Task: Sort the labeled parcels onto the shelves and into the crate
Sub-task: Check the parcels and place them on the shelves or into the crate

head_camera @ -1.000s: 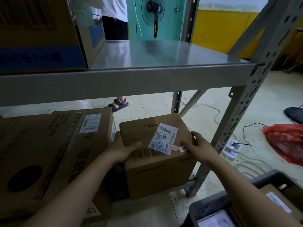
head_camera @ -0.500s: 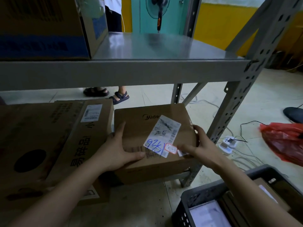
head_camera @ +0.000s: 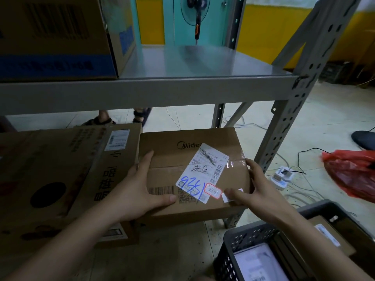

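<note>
Left hand (head_camera: 140,189), right hand (head_camera: 255,189) both grasping labeled parcel (head_camera: 194,175) frame centre, low shelf; not released. Crate (head_camera: 239,240) lower right holds parcels; sorting unfinished.

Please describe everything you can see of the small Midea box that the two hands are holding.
The Midea box is brown cardboard, closed, its top seam sealed with clear tape. A white shipping label lies askew on top, with blue handwritten digits and a small red-edged sticker at its corner; a barcode is printed nearby. The left hand and right hand grip its two sides. It sits low in the rack, beside a larger carton.
</note>
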Available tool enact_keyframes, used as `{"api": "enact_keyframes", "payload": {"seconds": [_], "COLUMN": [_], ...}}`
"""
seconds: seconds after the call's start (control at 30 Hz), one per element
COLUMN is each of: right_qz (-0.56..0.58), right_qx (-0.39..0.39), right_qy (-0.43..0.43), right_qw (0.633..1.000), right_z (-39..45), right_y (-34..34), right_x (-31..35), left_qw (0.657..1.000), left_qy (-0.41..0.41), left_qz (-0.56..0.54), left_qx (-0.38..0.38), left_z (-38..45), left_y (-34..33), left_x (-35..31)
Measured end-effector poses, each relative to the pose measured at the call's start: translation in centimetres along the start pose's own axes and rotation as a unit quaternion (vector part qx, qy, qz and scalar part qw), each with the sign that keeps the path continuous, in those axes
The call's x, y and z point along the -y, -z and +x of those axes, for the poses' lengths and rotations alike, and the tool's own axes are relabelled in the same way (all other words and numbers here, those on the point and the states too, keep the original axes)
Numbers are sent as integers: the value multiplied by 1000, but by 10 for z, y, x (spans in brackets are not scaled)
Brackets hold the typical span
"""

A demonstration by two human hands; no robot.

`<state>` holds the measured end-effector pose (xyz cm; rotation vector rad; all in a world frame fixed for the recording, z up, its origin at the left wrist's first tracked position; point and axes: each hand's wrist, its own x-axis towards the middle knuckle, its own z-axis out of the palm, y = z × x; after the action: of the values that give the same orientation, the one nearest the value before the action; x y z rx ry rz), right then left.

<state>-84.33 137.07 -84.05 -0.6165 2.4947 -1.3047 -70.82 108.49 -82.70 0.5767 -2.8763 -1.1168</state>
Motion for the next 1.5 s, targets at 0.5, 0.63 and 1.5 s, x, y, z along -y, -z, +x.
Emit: {"api": "enact_keyframes", "payload": {"seconds": [0.5,0.63,1.5], "right_qz": [5,7,-115], "right_qx": [20,19,-53], "right_qy": [38,39,-47], "right_qw": [999,999,991], "right_z": [0,-3,-129], "right_y": [0,2,59], "right_x": [14,20,86], "left_qw": [999,997,984], "left_qy": [-11,-23,-113], "left_qz": [-6,-1,104], "left_qx": [-41,-68,93], "left_z": [-6,-10,-69], "left_y": [3,7,80], "left_x": [3,2,-77]}}
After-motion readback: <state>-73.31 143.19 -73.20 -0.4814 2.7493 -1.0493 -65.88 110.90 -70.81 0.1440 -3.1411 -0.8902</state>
